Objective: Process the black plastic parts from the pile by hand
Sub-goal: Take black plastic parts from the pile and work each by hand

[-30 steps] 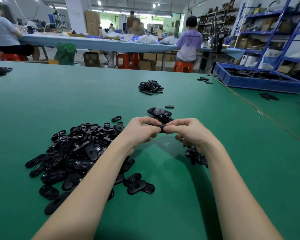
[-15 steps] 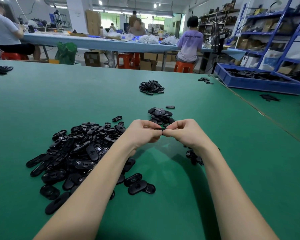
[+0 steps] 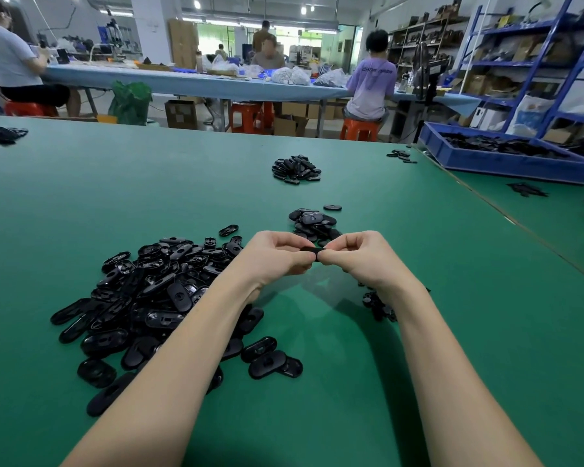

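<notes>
Above a green work table [image 3: 81, 203], the left hand [image 3: 277, 256] and right hand [image 3: 361, 256] met, fingers curled, each pinching one end of a small black oval plastic part [image 3: 312, 253]. Its long axis ran left to right between the fingertips. A large pile of black oval plastic parts [image 3: 155, 291] lay just left of the left forearm; a smaller heap of black parts [image 3: 312, 224] sat just beyond the hands.

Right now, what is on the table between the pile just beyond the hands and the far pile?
Only bare green table lies between the near small pile and the far pile, as the head view shows.
</notes>
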`<action>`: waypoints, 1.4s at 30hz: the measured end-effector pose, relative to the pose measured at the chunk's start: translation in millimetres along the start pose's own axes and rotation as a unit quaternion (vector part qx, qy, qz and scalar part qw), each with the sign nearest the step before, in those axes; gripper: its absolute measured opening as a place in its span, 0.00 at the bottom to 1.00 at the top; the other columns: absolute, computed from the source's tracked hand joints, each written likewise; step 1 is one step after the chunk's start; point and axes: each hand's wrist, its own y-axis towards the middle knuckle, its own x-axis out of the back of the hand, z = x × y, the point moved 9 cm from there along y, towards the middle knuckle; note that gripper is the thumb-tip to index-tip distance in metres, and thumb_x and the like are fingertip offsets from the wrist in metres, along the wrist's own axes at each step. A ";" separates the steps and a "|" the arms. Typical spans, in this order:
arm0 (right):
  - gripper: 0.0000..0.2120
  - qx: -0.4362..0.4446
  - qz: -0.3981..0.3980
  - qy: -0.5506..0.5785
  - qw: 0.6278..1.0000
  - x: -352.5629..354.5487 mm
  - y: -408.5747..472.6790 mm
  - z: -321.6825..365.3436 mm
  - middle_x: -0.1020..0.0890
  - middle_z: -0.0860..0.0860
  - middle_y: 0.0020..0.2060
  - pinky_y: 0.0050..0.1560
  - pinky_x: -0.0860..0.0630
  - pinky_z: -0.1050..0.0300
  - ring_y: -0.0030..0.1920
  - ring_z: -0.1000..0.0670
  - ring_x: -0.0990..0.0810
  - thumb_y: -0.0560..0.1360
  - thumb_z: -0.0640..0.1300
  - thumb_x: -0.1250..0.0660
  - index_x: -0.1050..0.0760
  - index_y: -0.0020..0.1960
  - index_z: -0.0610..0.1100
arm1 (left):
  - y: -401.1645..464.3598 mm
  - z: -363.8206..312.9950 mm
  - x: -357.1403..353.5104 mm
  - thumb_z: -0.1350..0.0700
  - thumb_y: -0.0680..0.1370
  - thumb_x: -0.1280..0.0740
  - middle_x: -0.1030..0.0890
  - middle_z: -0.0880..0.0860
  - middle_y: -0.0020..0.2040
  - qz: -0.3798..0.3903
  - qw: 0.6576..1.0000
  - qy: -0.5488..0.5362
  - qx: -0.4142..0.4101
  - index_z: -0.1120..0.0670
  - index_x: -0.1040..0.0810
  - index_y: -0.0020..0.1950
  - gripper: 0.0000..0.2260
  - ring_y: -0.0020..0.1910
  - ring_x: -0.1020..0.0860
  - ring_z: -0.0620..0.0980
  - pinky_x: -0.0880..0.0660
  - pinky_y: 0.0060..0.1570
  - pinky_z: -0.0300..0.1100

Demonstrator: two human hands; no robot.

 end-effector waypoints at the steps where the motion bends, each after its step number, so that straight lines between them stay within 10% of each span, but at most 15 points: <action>1: 0.04 0.001 0.000 -0.001 1.000 -0.1 -0.1 0.1 0.27 0.61 0.22 0.23 0.38 0.72 0.22 0.61 0.31 0.70 0.42 0.23 0.17 0.38 0.45 | 0.0 0.2 -0.2 0.66 0.75 0.26 0.14 0.55 0.38 0.001 1.000 0.000 0.000 0.57 0.16 0.46 0.05 0.38 0.18 0.47 0.19 0.46 0.37; 25: 0.10 0.126 -0.005 -0.104 0.987 -4.7 1.2 11.5 0.17 0.60 0.33 0.34 0.27 0.65 0.28 0.59 0.26 0.70 0.44 0.23 0.19 0.45 0.57 | 5.1 4.5 10.3 0.58 0.75 0.27 0.13 0.51 0.39 -0.065 0.995 0.072 -0.012 0.52 0.18 0.52 0.07 0.39 0.17 0.49 0.20 0.58 0.49; 32: 0.05 0.032 -0.135 -0.226 0.964 34.5 13.5 -7.2 0.16 0.65 0.39 0.41 0.27 0.58 0.46 0.55 0.18 0.71 0.53 0.26 0.20 0.44 0.60 | 7.4 5.2 10.3 0.51 0.75 0.29 0.15 0.46 0.44 -0.059 0.988 0.137 -0.029 0.45 0.19 0.49 0.04 0.47 0.16 0.49 0.19 0.56 0.51; 42: 0.09 -0.019 -0.127 -0.338 0.932 16.1 63.9 -6.2 0.14 0.56 0.50 0.47 0.28 0.59 0.55 0.49 0.18 0.72 0.51 0.28 0.18 0.52 0.58 | 3.3 6.0 4.0 0.48 0.76 0.30 0.15 0.46 0.45 -0.027 0.978 0.203 -0.028 0.46 0.21 0.51 0.05 0.47 0.16 0.48 0.21 0.53 0.44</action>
